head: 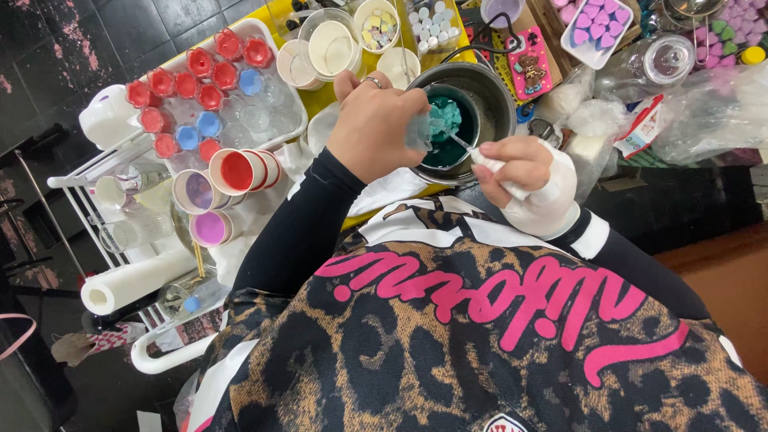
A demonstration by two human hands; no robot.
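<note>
Hidden behind the left hand (pixel 372 124): near rim of the metal pot (pixel 496 96); cut off at top edge: purple mould tray (pixel 596 28).

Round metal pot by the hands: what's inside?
Round metal pot holds teal-green liquid and a thin metal stirrer from the right hand. The left hand covers its left side.

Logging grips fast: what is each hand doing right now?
Left hand: closed on a small clear cup.
Right hand: closed on a thin stirring tool.
</note>
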